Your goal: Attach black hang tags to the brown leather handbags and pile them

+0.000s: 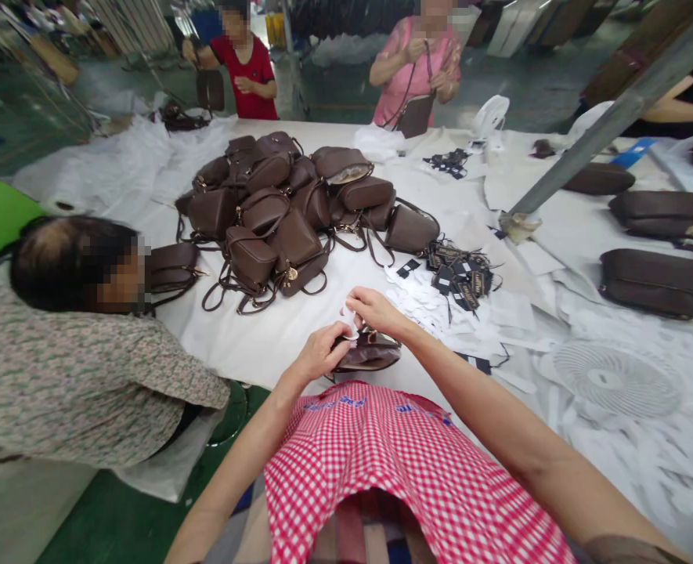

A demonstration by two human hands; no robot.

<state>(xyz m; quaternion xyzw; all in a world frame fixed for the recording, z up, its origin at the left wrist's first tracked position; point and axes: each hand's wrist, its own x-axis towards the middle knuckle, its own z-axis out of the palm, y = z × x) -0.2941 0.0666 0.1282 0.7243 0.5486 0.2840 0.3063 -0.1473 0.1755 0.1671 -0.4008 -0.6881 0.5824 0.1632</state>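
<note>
A small brown handbag (374, 354) lies at the table's near edge in front of my apron, its top open and a pale lining showing inside. Just above it, a white strip (351, 319) is pinched between my two hands. My left hand (321, 351) is closed on the strip's lower end, its fingers at the bag's left side. My right hand (377, 310) grips the strip's upper part, fingers bent inward. The strip's exact kind is too small to make out.
A heap of brown handbags (293, 204) fills the table's middle. To the right lie black tags (460, 274), white strips (420, 301), a white fan (616, 377) and a slanting metal pole (593, 129). A co-worker (88, 352) sits close on the left; others stand across the table.
</note>
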